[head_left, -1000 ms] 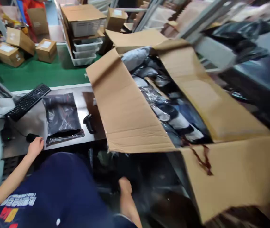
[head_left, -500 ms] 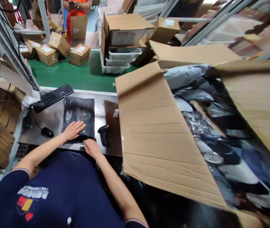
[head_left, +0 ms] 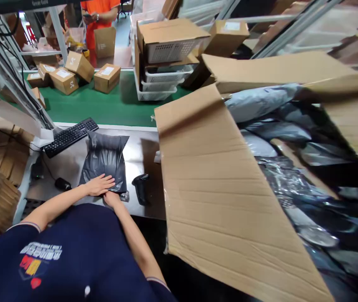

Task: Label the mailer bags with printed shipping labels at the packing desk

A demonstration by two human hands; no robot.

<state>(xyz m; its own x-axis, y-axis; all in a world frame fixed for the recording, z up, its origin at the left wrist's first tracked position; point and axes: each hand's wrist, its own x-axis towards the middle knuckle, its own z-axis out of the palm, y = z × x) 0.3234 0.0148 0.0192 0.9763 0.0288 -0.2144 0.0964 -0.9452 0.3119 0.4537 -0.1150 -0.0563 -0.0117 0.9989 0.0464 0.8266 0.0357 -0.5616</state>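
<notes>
Brown corrugated cardboard is stacked flat at the far left, below the left edge of the worktop [head_left: 141,155], a smooth grey metal surface. A black keyboard [head_left: 71,136] is laid slantwise at the back left corner, and a small black mouse [head_left: 62,183] is set near the front edge. Just right of the mouse, a glossy black plastic mailer bag [head_left: 106,157] is spread on the worktop, crumpled and soft in outline, its near end reaching the front edge. The left hand [head_left: 99,185] is laid flat on that near end, palm down, fingers extended and together, the forearm stretched in from the lower left; nothing is gripped by it. The right hand [head_left: 112,198] is pressed at the bag's near edge just beneath the left hand, its fingers curled onto the bag's edge; whether the plastic is pinched cannot be told. A black handheld scanner [head_left: 141,187] is stood just right of the bag, apart from it. Further right, a large open cardboard carton [head_left: 216,184] is seen, its broad matt flap overlapping the right edge of the worktop, with shiny grey and black poly bags [head_left: 279,130] heaped inside. Behind the worktop, small taped boxes [head_left: 105,77] are scattered on a green belt [head_left: 103,107].
</notes>
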